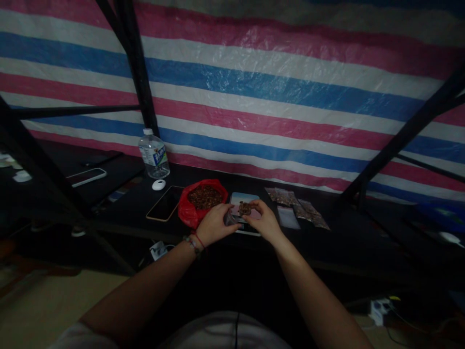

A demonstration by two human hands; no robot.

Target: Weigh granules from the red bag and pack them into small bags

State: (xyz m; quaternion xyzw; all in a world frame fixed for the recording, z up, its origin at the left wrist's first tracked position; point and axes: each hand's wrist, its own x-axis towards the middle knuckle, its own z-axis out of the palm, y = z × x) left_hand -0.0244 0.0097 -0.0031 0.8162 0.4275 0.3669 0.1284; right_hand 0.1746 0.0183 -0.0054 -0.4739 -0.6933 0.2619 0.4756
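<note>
Holding a small clear bag (244,209) of brown bits between them, both hands meet at the near edge of a dark table (348,232). The left hand (214,224) curls its fingers round the bag's left side; the right hand (264,220) pinches its right side, fingers bent close. The bag sits just above a tablet (242,198) lying flat on the table, so the tablet's near part is hidden behind the hands.

Just left of the hands a red bag (189,208) lies open, full of the same brown stuff (204,196). Left of that lies a phone (164,203), dark screen up. Farther off stand a white mouse (159,184) and, behind it, a water bottle (154,154) with a white cap, upright beside a black post (136,63).

Right of the tablet lies an empty clear pouch (288,217), flat on the table. Beyond it several filled pouches (298,203) are spread in a loose row running right and nearer, some overlapping.

On a lower shelf to the far left lies a second phone (86,177). A striped tarp (290,92) in pink, white and blue hangs behind the table. A red string and a bead band circle the left wrist (194,242). On the floor at the near right is a power strip (379,308).
</note>
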